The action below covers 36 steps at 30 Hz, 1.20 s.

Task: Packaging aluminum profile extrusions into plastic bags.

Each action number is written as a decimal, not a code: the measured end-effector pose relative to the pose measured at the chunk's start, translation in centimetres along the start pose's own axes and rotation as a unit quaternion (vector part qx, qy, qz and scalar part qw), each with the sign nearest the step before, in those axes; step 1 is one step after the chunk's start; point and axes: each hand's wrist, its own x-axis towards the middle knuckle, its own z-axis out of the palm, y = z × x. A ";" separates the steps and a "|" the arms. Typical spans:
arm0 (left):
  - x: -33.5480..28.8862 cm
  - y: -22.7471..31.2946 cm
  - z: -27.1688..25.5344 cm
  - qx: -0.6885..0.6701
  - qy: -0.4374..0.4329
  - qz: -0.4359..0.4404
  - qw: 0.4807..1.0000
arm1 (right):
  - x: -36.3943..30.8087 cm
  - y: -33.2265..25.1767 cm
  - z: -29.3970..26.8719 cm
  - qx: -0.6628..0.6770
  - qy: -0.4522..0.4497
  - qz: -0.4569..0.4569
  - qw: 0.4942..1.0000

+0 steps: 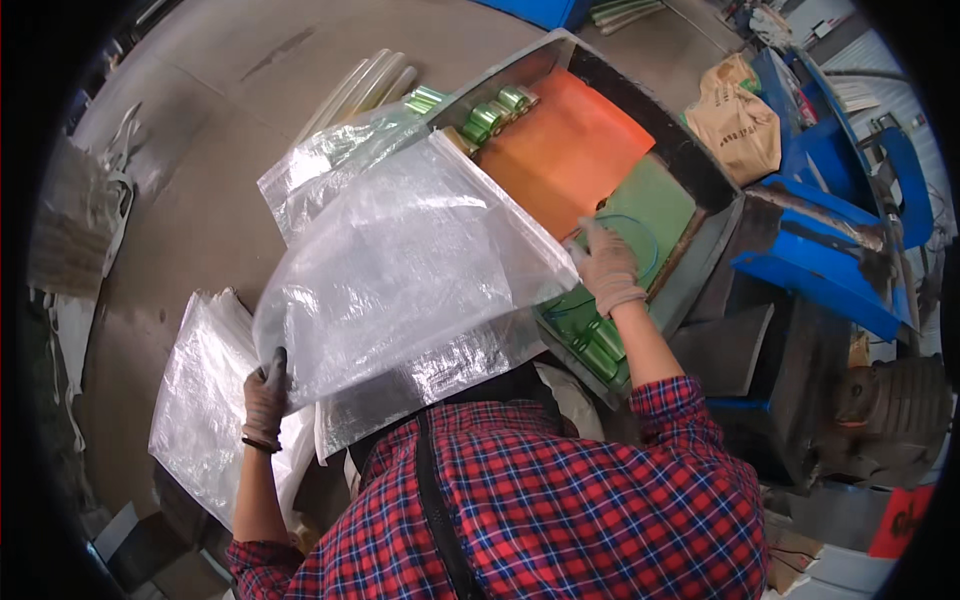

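Note:
A large translucent white woven plastic sack spreads in front of me, between my hands. My left hand, in a dark-tipped glove, pinches its lower left edge. Over the tray, my right hand, gloved and slightly blurred, has its fingers closed at the sack's right edge; the fingertips are hard to make out. A thin blue cord loop lies by the right hand on a green sheet. Below the raised sack, another translucent sack covers my lap.
The black-walled tray holds an orange sheet and shiny green rolls. More green rolls sit at its near end. Folded sacks lie at left, clear tubes on the floor, a brown paper bag and blue metal frame at right.

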 end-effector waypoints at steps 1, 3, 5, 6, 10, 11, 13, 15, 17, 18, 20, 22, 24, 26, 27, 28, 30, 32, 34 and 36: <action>0.0 -0.8 0.3 -0.017 0.009 0.007 1.000 | 0.0 -0.6 -0.2 0.057 -0.019 0.005 0.998; 0.0 -1.8 0.0 -0.027 0.023 0.011 0.999 | 0.3 -3.5 -1.6 0.269 -0.241 0.108 0.926; 0.8 -1.2 -0.1 -0.077 -0.035 0.018 0.996 | 1.9 0.5 6.9 0.406 -0.231 -0.048 0.883; 0.9 -1.0 -0.1 -0.074 -0.034 0.020 0.997 | 2.4 1.5 10.2 0.519 -0.217 -0.211 0.800; 3.3 -0.7 -1.6 0.067 0.055 0.032 0.996 | -0.5 -7.8 3.8 0.177 -0.101 -0.249 0.947; 4.5 0.2 -2.2 0.116 0.088 0.061 0.987 | -1.0 -8.1 2.7 0.259 -0.210 -0.252 0.908; 5.8 2.7 -3.1 0.181 0.134 0.114 0.968 | -3.2 -8.3 2.7 0.316 -0.337 -0.333 0.822; 7.0 5.9 -4.5 0.226 0.159 0.178 0.944 | -6.5 -7.4 6.0 0.518 -0.575 -0.144 0.616; 8.7 7.7 -6.4 0.278 0.198 0.244 0.908 | -9.1 -8.6 6.3 0.580 -0.663 0.035 0.471; 9.8 8.2 -7.0 0.301 0.216 0.278 0.886 | -9.8 -10.1 4.1 0.507 -0.613 -0.087 0.600; 12.4 8.8 -9.6 0.340 0.316 0.498 0.732 | -7.2 -7.6 5.8 0.501 -0.584 -0.156 0.620; 5.9 12.9 -6.9 -0.115 0.270 0.377 0.878 | -2.7 -4.0 3.2 0.345 -0.295 -0.297 0.840; -1.7 12.9 -4.7 -0.224 0.299 0.323 0.869 | -0.9 -4.8 -1.4 0.482 -0.316 -0.063 0.815; -2.9 5.6 -3.1 -0.197 0.315 0.258 0.892 | -0.4 -5.1 -2.6 0.538 -0.247 -0.004 0.806; -1.1 -0.3 -5.5 -0.184 0.116 0.041 0.975 | -0.2 -3.8 -0.8 0.251 -0.257 -0.105 0.927; -2.7 -0.4 -2.2 -0.031 0.116 0.002 0.993 | -0.9 -2.3 2.7 0.245 -0.300 -0.042 0.921; -5.1 -2.3 -1.1 0.014 0.042 -0.095 0.994 | -1.3 -1.0 5.6 0.186 -0.314 -0.039 0.930; -7.2 -3.8 -1.3 -0.168 0.026 -0.045 0.984 | -2.0 -0.3 6.4 0.316 -0.278 0.063 0.905; -8.9 -1.6 -1.3 -0.180 0.006 0.037 0.983 | -2.7 -0.1 5.9 0.291 -0.258 0.049 0.920; -7.7 -2.9 -1.4 -0.100 -0.175 0.042 0.979 | -1.9 -0.2 5.0 0.234 -0.198 0.041 0.951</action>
